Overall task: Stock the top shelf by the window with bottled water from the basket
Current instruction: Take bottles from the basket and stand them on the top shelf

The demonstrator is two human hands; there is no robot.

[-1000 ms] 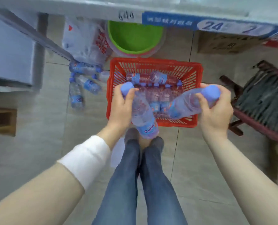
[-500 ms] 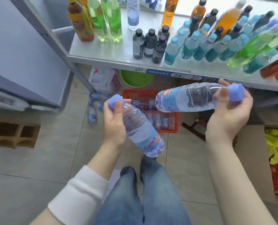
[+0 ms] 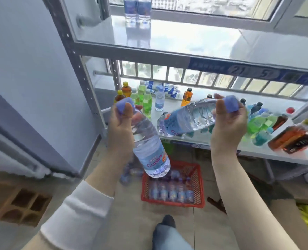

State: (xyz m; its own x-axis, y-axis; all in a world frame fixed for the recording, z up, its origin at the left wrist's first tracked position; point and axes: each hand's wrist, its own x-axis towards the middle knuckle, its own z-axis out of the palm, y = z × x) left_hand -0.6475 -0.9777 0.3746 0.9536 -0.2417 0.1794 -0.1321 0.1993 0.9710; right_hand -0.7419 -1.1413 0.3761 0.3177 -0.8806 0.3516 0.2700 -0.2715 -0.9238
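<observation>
My left hand (image 3: 120,129) grips the neck of a clear water bottle (image 3: 147,150) with a blue cap, its base hanging down toward the basket. My right hand (image 3: 229,123) holds a second water bottle (image 3: 187,120) by its capped end, lying almost level with its base pointing left. Both are in front of the middle shelf. The red basket (image 3: 198,181) stands on the floor below, with several bottles lying in it. The top shelf (image 3: 194,40) by the window is above, and two water bottles (image 3: 137,9) stand at its back left.
The middle shelf (image 3: 257,152) holds several green, orange, teal and dark drink bottles. A grey shelf upright (image 3: 74,56) rises at left beside a grey wall. A few bottles (image 3: 129,174) lie on the floor left of the basket. A hollow brick (image 3: 23,204) sits at lower left.
Both hands have lifted the two bottles from just above the basket to the height of the middle shelf. The view has tilted up, so the top shelf and window now show.
</observation>
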